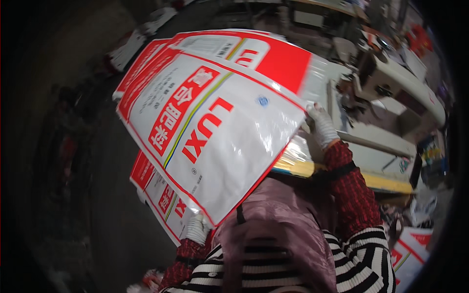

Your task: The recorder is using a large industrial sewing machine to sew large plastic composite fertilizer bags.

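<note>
A large flat woven sack, white with red borders and red print, is spread out before me at a slant. My right hand, in a white glove, is closed on its right corner beside the machine table. At the near corner my left hand, gloved too, grips the edge; its fingertips are partly hidden. Behind the upper edge lies another red-and-white sack. Part of a similar sack shows below the left edge of the held one.
To the right stands a beige sewing machine on a pale worktable with a yellow front edge. More printed sacks lie at the lower right. A pinkish apron covers my lap. Dark floor stretches out on the left.
</note>
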